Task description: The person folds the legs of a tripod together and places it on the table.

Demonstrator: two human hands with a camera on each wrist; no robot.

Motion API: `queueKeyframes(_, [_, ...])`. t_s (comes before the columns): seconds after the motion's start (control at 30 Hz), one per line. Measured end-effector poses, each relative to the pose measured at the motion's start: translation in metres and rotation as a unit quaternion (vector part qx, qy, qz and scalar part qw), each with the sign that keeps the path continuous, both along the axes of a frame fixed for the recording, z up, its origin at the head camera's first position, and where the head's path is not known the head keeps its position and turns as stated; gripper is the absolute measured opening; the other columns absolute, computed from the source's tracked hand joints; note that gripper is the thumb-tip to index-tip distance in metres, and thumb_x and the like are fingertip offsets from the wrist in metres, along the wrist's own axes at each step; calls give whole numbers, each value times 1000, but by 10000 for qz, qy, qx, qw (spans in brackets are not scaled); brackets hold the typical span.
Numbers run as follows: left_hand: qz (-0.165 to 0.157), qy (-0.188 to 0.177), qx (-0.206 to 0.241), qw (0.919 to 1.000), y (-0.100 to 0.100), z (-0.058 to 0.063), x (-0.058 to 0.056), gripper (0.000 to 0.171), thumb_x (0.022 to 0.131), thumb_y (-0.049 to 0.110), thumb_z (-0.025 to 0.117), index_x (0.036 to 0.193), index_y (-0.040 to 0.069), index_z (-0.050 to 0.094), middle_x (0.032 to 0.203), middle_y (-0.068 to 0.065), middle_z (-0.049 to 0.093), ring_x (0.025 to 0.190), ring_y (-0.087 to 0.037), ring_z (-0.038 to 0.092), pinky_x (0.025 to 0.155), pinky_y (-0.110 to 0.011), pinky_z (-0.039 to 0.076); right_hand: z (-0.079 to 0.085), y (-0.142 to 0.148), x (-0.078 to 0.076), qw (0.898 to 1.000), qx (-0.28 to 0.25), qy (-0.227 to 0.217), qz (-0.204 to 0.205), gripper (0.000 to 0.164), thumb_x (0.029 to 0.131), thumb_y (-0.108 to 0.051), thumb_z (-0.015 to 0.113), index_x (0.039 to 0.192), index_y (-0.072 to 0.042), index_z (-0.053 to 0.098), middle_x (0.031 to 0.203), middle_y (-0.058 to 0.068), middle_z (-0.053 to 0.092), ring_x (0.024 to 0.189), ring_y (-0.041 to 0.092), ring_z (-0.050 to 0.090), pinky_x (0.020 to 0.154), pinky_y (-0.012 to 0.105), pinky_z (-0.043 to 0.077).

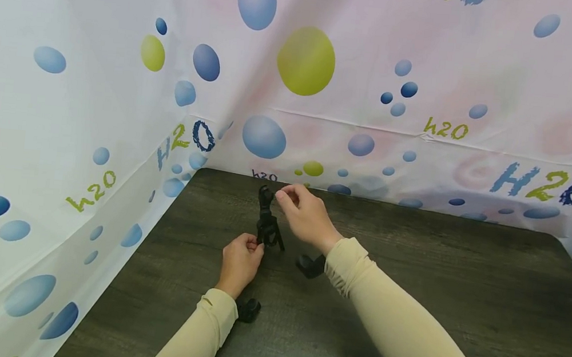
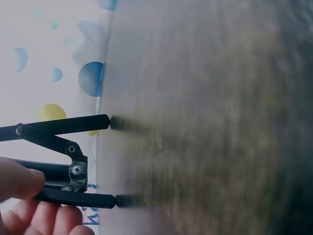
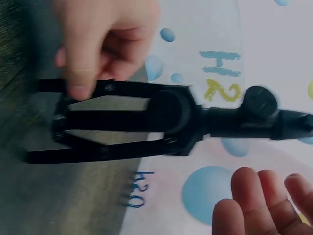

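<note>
Mini tripod (image 1: pixel 267 222): black, upright near the back edge of the tabletop (image 1: pixel 436 285), feet down, long axis vertical.
Left hand (image 1: pixel 240 260): grip curled round a lower leg (image 2: pixel 73 198), low and on the near-left side.
Right hand (image 1: pixel 305 215): at the head (image 1: pixel 265 192) from the right, fingers (image 3: pixel 254 196) loosely extended beside the stem; contact unclear.
Nearer hand: left to the legs, right to the top.
</note>
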State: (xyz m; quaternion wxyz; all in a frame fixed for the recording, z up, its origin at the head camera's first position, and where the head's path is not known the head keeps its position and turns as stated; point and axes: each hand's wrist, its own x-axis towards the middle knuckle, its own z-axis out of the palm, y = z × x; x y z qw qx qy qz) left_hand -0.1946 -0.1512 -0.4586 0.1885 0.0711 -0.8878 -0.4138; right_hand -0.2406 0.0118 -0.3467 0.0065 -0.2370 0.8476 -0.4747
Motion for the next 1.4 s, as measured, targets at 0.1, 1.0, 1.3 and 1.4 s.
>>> queueKeyframes(0.1, [-14, -4, 125, 9999, 0, 2, 0, 18, 88, 9, 75, 101, -2, 69, 85, -7, 70, 79, -23, 69, 69, -39, 57, -11, 5, 1, 9999, -49, -106, -119, 37, 108, -37, 46, 127, -8, 59, 109, 6, 63, 100, 24, 61, 88, 45, 49])
queueKeyframes(1.0, [-47, -25, 66, 10000, 1, 2, 4, 10, 90, 6, 71, 97, -1, 70, 85, -7, 70, 78, -22, 69, 68, -38, 57, -86, 8, 3, 9963, 734, -393, -224, 13, 97, -10, 65, 108, -4, 70, 95, 1, 68, 85, 18, 64, 77, 40, 53])
queueKeyframes(1.3, [-46, 25, -43, 10000, 2, 2, 4, 8, 90, 5, 71, 96, -1, 70, 83, -7, 70, 77, -21, 69, 67, -38, 57, -94, 5, 3, 9957, 761, -443, -285, 17, 96, -9, 66, 112, -5, 70, 102, 4, 70, 94, 24, 66, 83, 43, 53])
queueKeyframes(1.4, [-41, -8, -89, 10000, 3, 3, 4, 8, 90, 5, 71, 96, -1, 70, 83, -6, 71, 77, -21, 69, 67, -38, 57, -96, 4, 3, 9957, 767, -418, -321, 17, 96, -9, 66, 113, -5, 70, 104, 5, 70, 96, 25, 66, 84, 44, 53])
